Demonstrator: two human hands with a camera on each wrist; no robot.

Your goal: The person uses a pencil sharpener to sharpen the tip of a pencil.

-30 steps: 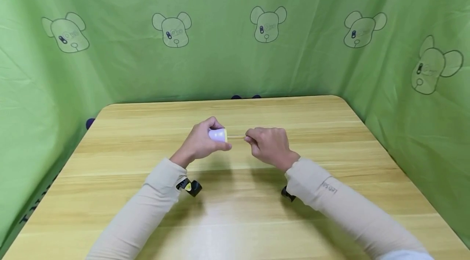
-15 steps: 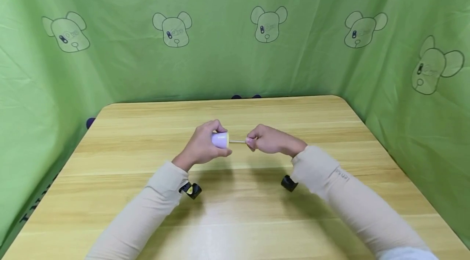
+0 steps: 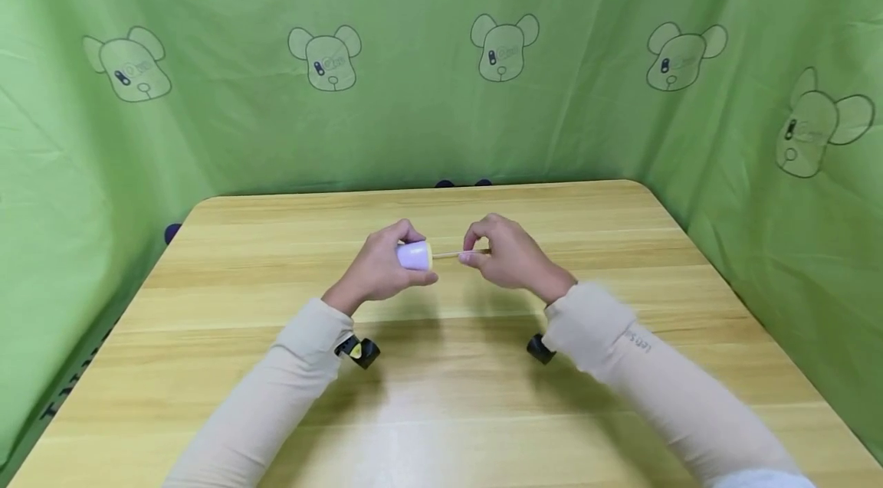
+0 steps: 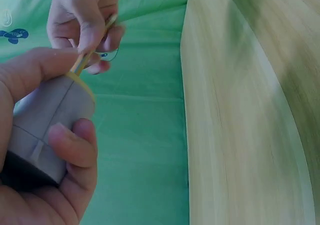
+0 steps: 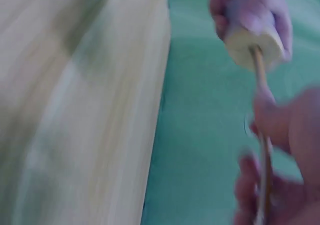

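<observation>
My left hand (image 3: 378,266) grips a lavender, cup-shaped pencil sharpener (image 3: 414,256) on its side above the table. Its pale yellow end (image 5: 242,50) faces right, and a dark base shows in the left wrist view. A slim pencil (image 3: 447,254) enters the hole in that yellow end, its tip hidden inside. Thumb and fingertips of my right hand (image 3: 513,257) pinch the pencil partway along. The pencil's rear part (image 5: 265,180) runs back past the thumb, under the palm. Motion blurs the right hand in its own wrist view.
A wooden table (image 3: 441,411) lies beneath both hands. Green cloth (image 3: 414,128) with printed bear heads hangs behind and along the sides. Dark wrist-worn cameras (image 3: 367,353) show below the cuffs.
My right hand has rolled about the pencil and its fingers have shifted, so the pencil's rear end now shows past them. The left hand keeps the sharpener in nearly the same place.
</observation>
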